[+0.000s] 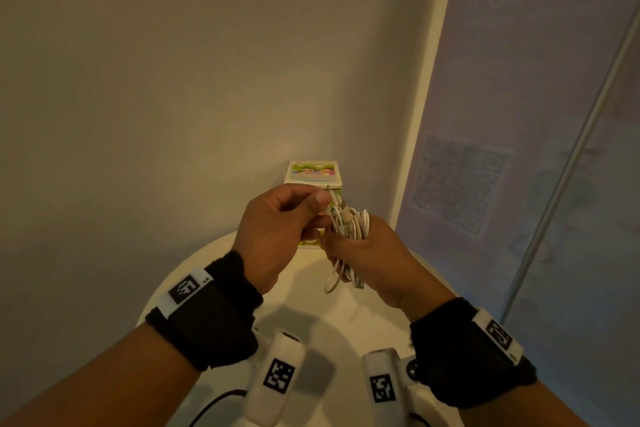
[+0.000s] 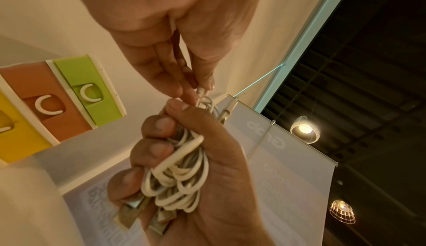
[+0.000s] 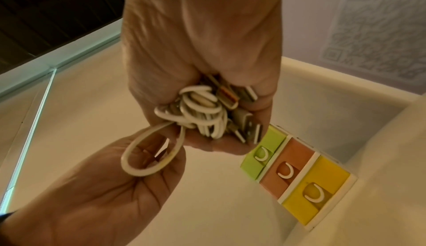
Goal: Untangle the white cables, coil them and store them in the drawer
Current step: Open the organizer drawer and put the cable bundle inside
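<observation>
Early going, by the look of it: the cables (image 2: pixel 182 175) are one knotted bundle, and all three drawers (image 3: pixel 297 175) on the table (image 1: pixel 311 308) are closed. The right hand (image 1: pixel 367 253) clutches the bundle above the table; the left hand (image 1: pixel 280 222) pinches one plug end at its top.

White cables (image 2: pixel 179 177); green, orange, yellow drawers (image 3: pixel 297 175)

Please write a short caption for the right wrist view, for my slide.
Right hand grips the cable bundle; left hand holds one loop beside three shut drawers.
</observation>
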`<state>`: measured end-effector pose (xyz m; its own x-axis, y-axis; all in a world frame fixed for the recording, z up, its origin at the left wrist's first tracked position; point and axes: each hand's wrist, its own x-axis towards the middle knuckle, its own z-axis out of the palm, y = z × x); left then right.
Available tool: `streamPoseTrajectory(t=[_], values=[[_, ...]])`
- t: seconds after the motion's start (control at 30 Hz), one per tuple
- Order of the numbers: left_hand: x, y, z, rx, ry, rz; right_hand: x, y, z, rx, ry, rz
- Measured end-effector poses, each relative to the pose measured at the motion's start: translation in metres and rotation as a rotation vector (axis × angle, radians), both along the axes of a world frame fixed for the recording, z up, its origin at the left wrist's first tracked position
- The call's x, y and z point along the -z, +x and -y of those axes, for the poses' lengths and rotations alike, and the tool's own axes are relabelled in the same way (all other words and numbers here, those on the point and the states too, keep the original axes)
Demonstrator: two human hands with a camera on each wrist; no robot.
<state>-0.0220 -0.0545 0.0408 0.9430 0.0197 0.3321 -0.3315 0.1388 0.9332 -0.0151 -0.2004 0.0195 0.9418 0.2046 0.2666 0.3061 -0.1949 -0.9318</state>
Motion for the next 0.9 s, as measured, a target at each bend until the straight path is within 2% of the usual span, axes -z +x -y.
streamPoseTrajectory(t=[0.2,0.27,0.33,0.37,0.47,0.53,0.63,0.73,0.9], values=[[0.010,-0.001,0.000,-0.011,0.065,0.002,0.003,-0.004,0.008,-0.039,-0.058,-0.040],[0.013,0.000,0.000,-0.065,0.173,0.041,0.006,-0.003,0.009,-0.024,-0.102,-0.055],[0.012,-0.002,-0.005,-0.206,0.455,0.168,0.011,0.000,0.010,0.016,-0.166,-0.087],[0.011,-0.005,-0.007,-0.253,0.635,0.293,0.013,0.002,0.010,0.025,-0.190,-0.108],[0.006,-0.015,-0.011,-0.171,1.288,0.727,0.012,0.000,0.008,-0.012,-0.242,-0.161],[0.003,-0.020,-0.006,-0.124,1.628,0.825,0.007,-0.004,0.004,-0.048,-0.277,-0.142],[0.003,-0.024,0.003,-0.143,1.836,0.745,-0.002,-0.009,-0.002,-0.101,-0.442,-0.050],[-0.002,-0.025,0.007,-0.254,1.887,0.678,-0.010,-0.012,-0.006,-0.171,-0.572,-0.077],[-0.007,-0.019,0.003,-0.231,1.982,0.588,-0.011,-0.009,-0.006,-0.151,-0.545,-0.048]])
